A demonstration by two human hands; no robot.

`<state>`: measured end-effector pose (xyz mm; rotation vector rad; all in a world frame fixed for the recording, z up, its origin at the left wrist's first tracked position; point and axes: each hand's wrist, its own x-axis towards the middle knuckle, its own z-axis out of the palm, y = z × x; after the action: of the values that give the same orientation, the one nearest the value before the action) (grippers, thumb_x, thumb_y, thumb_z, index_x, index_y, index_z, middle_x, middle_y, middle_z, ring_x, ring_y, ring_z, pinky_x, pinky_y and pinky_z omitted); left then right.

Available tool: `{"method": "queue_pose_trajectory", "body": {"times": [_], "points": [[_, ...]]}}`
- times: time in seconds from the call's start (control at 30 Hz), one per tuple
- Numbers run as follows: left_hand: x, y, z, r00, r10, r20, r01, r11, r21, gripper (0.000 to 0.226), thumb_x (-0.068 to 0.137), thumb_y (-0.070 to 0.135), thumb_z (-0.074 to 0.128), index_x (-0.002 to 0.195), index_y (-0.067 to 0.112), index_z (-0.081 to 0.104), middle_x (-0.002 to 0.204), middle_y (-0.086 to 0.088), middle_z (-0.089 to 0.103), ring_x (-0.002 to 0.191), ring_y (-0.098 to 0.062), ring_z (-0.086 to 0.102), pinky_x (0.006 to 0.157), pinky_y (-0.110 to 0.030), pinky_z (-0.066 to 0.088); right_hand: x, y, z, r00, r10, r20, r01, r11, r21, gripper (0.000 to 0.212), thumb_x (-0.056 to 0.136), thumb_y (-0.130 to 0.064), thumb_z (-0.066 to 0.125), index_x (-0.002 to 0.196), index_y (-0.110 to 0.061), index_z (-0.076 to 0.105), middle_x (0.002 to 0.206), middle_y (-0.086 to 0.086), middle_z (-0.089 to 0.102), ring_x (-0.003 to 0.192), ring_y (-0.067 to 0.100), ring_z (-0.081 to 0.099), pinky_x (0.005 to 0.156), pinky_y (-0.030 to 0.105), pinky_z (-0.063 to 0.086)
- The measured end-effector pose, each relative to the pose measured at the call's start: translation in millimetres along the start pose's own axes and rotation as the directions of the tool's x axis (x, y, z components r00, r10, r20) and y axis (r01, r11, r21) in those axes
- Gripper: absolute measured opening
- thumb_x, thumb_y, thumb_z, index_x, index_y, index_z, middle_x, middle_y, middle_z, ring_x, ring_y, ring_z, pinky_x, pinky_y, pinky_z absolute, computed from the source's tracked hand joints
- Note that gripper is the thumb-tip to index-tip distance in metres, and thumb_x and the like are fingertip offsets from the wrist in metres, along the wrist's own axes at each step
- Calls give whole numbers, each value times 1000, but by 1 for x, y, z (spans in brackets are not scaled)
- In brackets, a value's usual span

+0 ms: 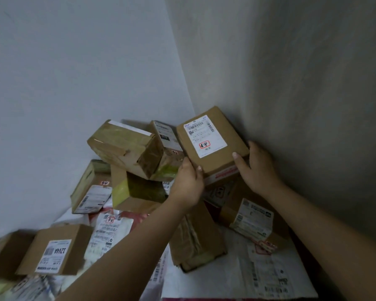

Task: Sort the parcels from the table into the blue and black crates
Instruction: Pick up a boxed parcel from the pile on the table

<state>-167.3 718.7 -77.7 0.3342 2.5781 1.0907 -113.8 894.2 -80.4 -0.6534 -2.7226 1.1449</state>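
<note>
A brown cardboard parcel [224, 135] with a white shipping label and a red-circled mark sits tilted on top of the pile in the corner. My left hand [188, 183] grips its near left corner, thumb on the top face. My right hand [257, 168] grips its near right corner, thumb on top and fingers round the side by the wall. Neither the blue nor the black crate is in view.
Several more parcels are heaped below: a taped box [126, 146], a box marked 12V4A [57, 250] at lower left, a labelled box [252, 220] at right, and flat mailer bags [267, 270]. Two walls [302, 72] meet right behind the pile.
</note>
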Motion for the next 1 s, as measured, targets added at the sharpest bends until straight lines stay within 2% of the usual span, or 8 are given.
{"method": "queue_pose_trajectory", "body": {"times": [0.1, 0.23, 0.4, 0.57, 0.67, 0.73, 0.93, 1.0], "points": [[-7, 3, -6, 999, 9, 31, -6, 997, -75, 38, 103, 24, 38, 140, 16, 36, 143, -6, 48, 131, -27, 45, 107, -44, 41, -4, 3, 3, 1000, 1, 29, -2, 998, 60, 71, 83, -73, 32, 129, -20, 45, 123, 2, 58, 109, 19, 59, 87, 43, 56], [-19, 11, -15, 994, 103, 21, -98, 984, -147, 43, 103, 22, 39, 145, 22, 32, 143, 0, 48, 133, -21, 44, 111, -43, 40, -15, -6, -5, 1000, -12, -8, 13, 992, 123, 47, 97, -47, 46, 133, -16, 43, 125, 3, 56, 110, 19, 59, 85, 35, 54], [-44, 20, -34, 973, 226, -47, -231, 948, -219, 47, 103, 19, 40, 148, 26, 29, 142, 6, 48, 133, -12, 43, 112, -36, 38, -42, -26, -18, 989, -86, -117, 108, 974, 197, 49, 97, -39, 51, 137, -13, 37, 131, 6, 53, 114, 19, 56, 86, 29, 49], [-81, 14, -64, 934, 322, -158, -355, 890, -287, 47, 101, 21, 45, 145, 29, 29, 137, 8, 52, 129, -7, 48, 109, -34, 42, -82, -61, -15, 962, -174, -211, 227, 940, 255, 47, 95, -36, 54, 132, -16, 31, 131, 7, 53, 114, 21, 58, 89, 39, 55], [-112, 3, -86, 900, 351, -257, -419, 859, -294, 37, 101, 21, 48, 135, 32, 36, 121, 21, 56, 112, 11, 53, 97, -13, 45, -112, -87, -6, 947, -215, -239, 273, 930, 248, 49, 95, -41, 52, 131, -14, 32, 131, 7, 52, 112, 21, 59, 88, 40, 56], [-134, -9, -102, 874, 370, -316, -452, 856, -250, 37, 101, 24, 49, 134, 33, 35, 121, 22, 54, 108, 13, 53, 92, -6, 43, -135, -105, 3, 933, -233, -273, 297, 928, 223, 54, 95, -46, 51, 132, -11, 34, 131, 9, 52, 113, 22, 58, 89, 41, 54], [-212, -71, -154, 836, 381, -394, -490, 842, -226, 36, 99, 28, 47, 134, 31, 38, 132, 8, 55, 119, -4, 54, 100, -24, 47, -210, -161, 48, 898, -321, -302, 391, 897, 207, 53, 96, -32, 56, 137, -6, 36, 132, 7, 51, 116, 21, 55, 94, 31, 47], [-242, -91, -173, 833, 358, -422, -484, 842, -240, 36, 100, 19, 48, 135, 23, 40, 124, 15, 56, 113, 4, 55, 96, -17, 46, -235, -180, 65, 895, -352, -273, 415, 883, 220, 54, 96, -32, 56, 139, -8, 35, 136, 7, 49, 120, 19, 52, 99, 33, 46]]}}
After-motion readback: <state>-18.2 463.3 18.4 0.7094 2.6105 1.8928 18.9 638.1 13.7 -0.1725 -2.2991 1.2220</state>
